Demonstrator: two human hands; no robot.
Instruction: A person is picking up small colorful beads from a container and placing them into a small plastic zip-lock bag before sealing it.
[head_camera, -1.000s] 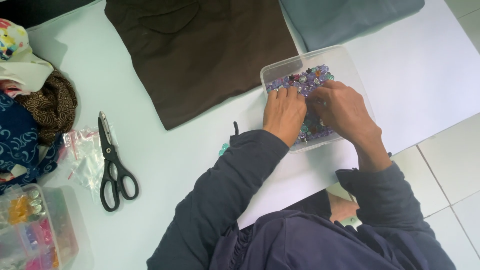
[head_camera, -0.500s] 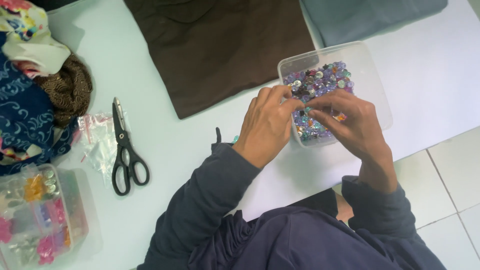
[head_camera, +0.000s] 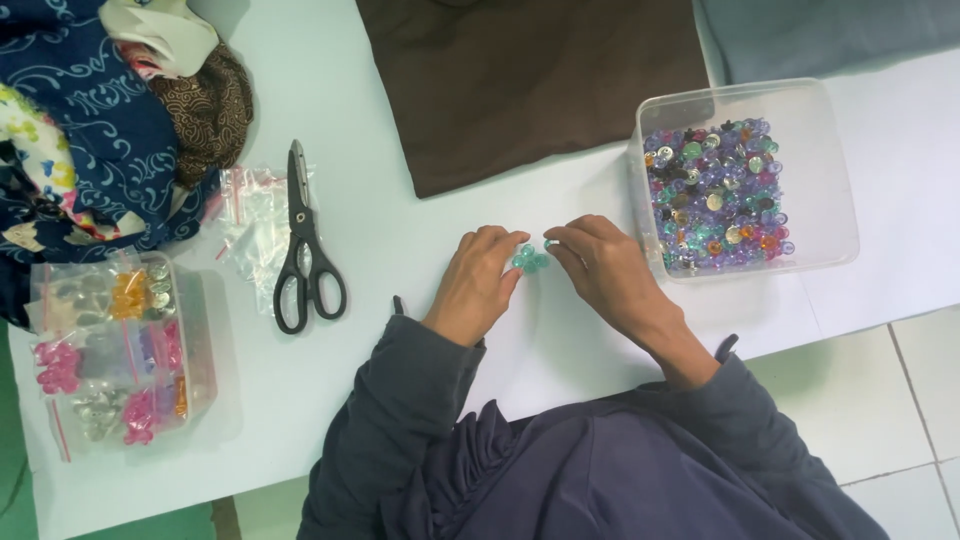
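- Left hand (head_camera: 478, 282): rests on the white table (head_camera: 420, 230), fingers curled narrow, tips pinched on small teal beads (head_camera: 528, 258).
- Right hand (head_camera: 610, 270): also low on the table, fingers curled narrow, thumb and forefinger meeting the same beads from the other side. Whether it grips one of them or only touches cannot be told.
- Beads: a small teal cluster, lying between the two sets of fingertips, on the table just left of the tub (head_camera: 745, 180).
- Tub: clear, square, lid off, near the right hand; it holds a heap of mixed beads in purple, teal, orange and silver.
- Judgement, step in hand: sorting or joining the teal pieces on the bare surface. To do it well, keep both wrists down on the table for support, work with the fingertips only, and keep the pieces over the plain white area, where they show clearly.
- Judgement, risk: the pieces look small and smooth, so a loose pinch may let one roll; hold them close to the surface.
- Brown cloth (head_camera: 530, 80): spread flat beyond the hands, apart from them.
- Grey cloth (head_camera: 830, 30): beside the brown cloth, behind the tub.
- Scissors (head_camera: 305, 245): black, closed, well left of the left hand, blades on a clear bag (head_camera: 250, 225).
- Box (head_camera: 120, 350): clear, at far left, with bagged pink, orange and silver pieces.
- Fabrics (head_camera: 100, 130): patterned pile at top left.
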